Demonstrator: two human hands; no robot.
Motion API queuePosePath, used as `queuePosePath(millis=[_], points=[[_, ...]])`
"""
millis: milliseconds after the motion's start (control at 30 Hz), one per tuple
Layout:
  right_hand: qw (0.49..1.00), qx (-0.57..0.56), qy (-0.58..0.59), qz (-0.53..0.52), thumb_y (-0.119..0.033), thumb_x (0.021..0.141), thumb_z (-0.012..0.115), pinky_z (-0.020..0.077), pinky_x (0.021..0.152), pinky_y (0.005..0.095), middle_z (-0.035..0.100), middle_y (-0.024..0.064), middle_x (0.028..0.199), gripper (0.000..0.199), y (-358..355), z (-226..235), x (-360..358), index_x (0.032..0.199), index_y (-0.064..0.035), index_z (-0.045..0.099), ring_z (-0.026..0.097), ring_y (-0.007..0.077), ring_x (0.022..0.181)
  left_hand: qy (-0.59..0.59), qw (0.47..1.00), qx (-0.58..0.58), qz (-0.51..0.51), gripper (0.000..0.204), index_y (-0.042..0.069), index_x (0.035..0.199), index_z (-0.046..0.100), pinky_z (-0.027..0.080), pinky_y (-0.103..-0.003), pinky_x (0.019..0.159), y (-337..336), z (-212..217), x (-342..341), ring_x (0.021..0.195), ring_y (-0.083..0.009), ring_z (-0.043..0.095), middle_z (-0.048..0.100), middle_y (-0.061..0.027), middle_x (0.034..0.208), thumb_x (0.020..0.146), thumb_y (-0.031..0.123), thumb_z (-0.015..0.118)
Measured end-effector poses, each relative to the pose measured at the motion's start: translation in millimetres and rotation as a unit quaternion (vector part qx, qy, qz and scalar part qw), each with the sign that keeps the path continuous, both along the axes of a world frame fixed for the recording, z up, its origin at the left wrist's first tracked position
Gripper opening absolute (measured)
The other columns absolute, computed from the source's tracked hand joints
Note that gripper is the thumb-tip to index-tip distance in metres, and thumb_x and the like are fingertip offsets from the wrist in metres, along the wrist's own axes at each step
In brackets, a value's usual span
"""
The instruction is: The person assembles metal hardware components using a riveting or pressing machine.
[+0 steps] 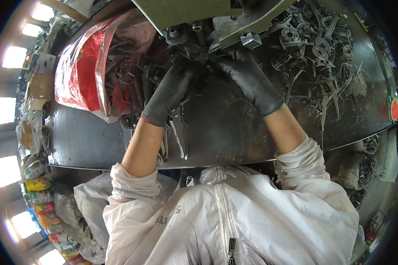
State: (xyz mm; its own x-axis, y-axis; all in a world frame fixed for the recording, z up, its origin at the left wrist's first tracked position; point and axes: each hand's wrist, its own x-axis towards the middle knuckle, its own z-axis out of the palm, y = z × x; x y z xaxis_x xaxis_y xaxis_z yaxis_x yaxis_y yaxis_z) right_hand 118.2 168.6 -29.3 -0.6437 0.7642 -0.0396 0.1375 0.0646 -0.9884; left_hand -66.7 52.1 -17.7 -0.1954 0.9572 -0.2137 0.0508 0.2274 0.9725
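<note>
Both of my hands wear black gloves and meet at the tooling (197, 42) beneath a green machine (190, 17). My left hand (174, 86) bends its fingers inward at a dark metal part, the fingertips lost in shadow. From the other side my right hand (252, 81) reaches in, its fingers closed close to the same spot. What lies between the fingers is too dark to name. Under my left wrist, plier-like metal parts with long curved handles (177, 132) rest on the dark metal tabletop (221, 128).
A red and white plastic sack (82, 66) full of metal parts lies open at the left. Grey metal castings (320, 48) are heaped at the right. A square metal block (251, 40) juts from the machine just above my right hand. Stacked bags (37, 184) line the far left.
</note>
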Motion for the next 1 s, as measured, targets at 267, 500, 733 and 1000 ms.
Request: queuePosePath(millis=[267, 500, 733, 1000], points=[[0.998, 0.039, 0.013, 0.048, -0.014, 0.1, 0.064, 0.0535, 0.085, 0.0298, 0.069, 0.0059, 0.113, 0.034, -3, -19, -14, 0.131, 0.0009, 0.061, 0.064, 0.0126, 0.095, 0.485, 0.838, 0.23, -0.099, 0.023, -0.001, 0.114, 0.066, 0.054, -0.043, 0.094, 2, -52, -34, 0.103, -0.0312, 0.068, 0.069, -0.018, 0.109, 0.099, 0.012, 0.054], [0.981, -0.19, 0.046, -0.012, -0.02, 0.104, 0.065, 0.0539, 0.068, 0.024, 0.067, 0.0037, 0.103, 0.037, -14, -22, 2, 0.135, -0.0013, 0.059, 0.063, 0.0084, 0.078, 0.68, 0.721, 0.121, -0.052, 0.033, 0.004, 0.1, 0.07, 0.058, -0.048, 0.077, 19, 30, -92, 0.098, -0.0358, 0.07, 0.071, -0.0192, 0.095, 0.094, 0.036, 0.065], [0.977, -0.209, 0.042, -0.019, -0.013, 0.103, 0.065, 0.0544, 0.063, 0.0236, 0.067, 0.0044, 0.101, 0.037, -15, -14, -4, 0.136, 0.0001, 0.057, 0.064, 0.0087, 0.07, 0.374, 0.894, -0.151, 0.196, 0.045, 0.011, 0.131, 0.07, 0.053, -0.039, 0.079, -6, 20, -213, 0.085, -0.0212, 0.069, 0.076, -0.0104, 0.104, 0.099, 0.041, 0.06], [0.978, -0.205, -0.012, -0.022, -0.011, 0.102, 0.064, 0.0483, 0.054, 0.0234, 0.067, 0.0039, 0.095, 0.039, -23, -1, 7, 0.138, -0.0009, 0.056, 0.059, 0.0079, 0.064, 0.396, 0.891, -0.07, 0.213, 0.045, 0.01, 0.14, 0.063, 0.052, -0.037, 0.087, -8, 17, -210, 0.099, -0.0216, 0.068, 0.074, -0.0133, 0.105, 0.105, 0.036, 0.053]])
